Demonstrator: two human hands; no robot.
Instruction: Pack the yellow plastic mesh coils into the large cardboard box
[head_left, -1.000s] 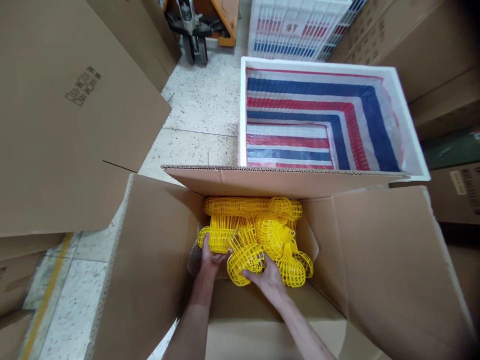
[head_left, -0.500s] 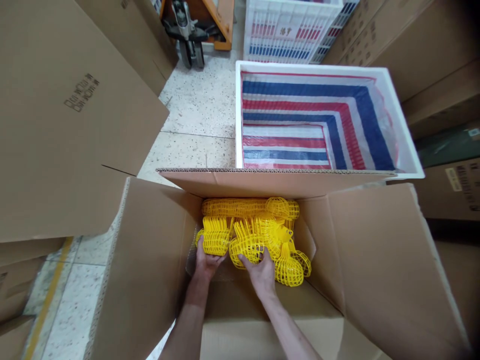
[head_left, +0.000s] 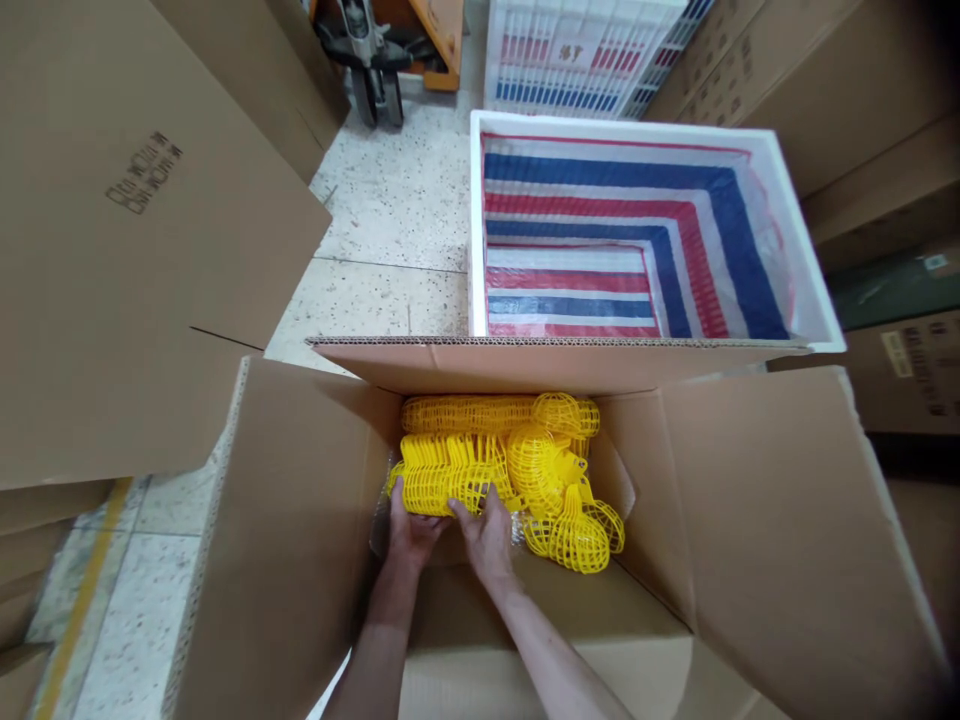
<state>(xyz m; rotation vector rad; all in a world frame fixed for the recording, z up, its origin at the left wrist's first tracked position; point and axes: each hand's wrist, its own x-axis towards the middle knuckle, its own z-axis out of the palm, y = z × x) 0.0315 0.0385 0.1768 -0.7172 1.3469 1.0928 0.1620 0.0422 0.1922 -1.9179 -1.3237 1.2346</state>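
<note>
Down in the box [head_left: 315, 560], my left hand [head_left: 409, 530] and right hand [head_left: 487, 535] close side by side on the near edge of a nested row of yellow baskets [head_left: 450, 475], fingers hooked under so the stack stays together. More baskets [head_left: 570, 520] lie loose to the right; beyond stands a striped-lined crate [head_left: 630, 235]. Print on the left carton [head_left: 142, 172] is upside down, unreadable.

Both forearms reach forward, bare; the left hand [head_left: 409, 533] and right hand [head_left: 487, 535] sit side by side (nearly touching), fingers curled forward.
</note>
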